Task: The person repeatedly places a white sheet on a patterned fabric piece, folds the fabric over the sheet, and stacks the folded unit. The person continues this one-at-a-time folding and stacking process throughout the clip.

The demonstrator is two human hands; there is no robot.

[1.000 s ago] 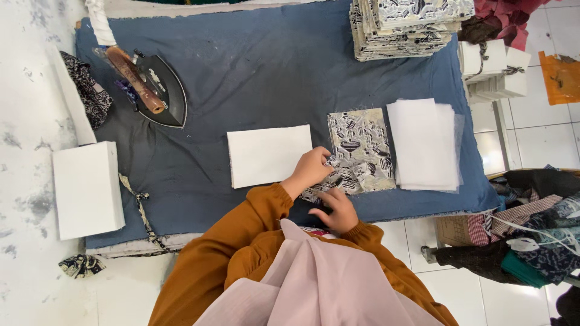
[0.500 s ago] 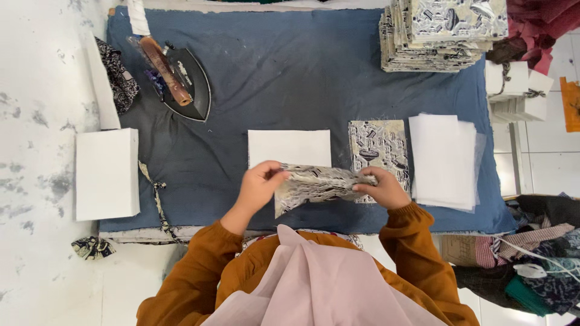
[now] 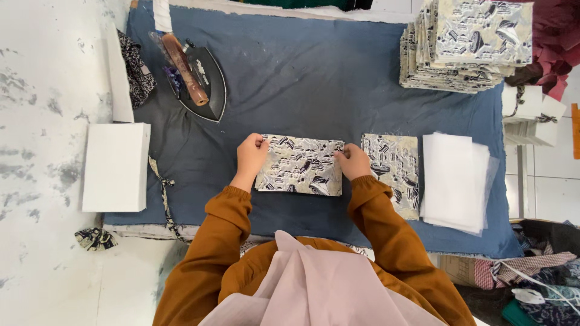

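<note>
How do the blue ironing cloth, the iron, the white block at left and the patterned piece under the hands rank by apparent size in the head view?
1. Blue ironing cloth, by far the largest.
2. White block and patterned piece look alike; unranked.
3. Iron, smallest.

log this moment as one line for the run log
left hand: pinching left edge of patterned fabric piece | right hand: pinching its right edge | piece: flat on blue cloth | iron: far left, untouched

Only one thing resembles a package: a flat white box lying well to the left of the hands, beside the blue cloth.
</note>
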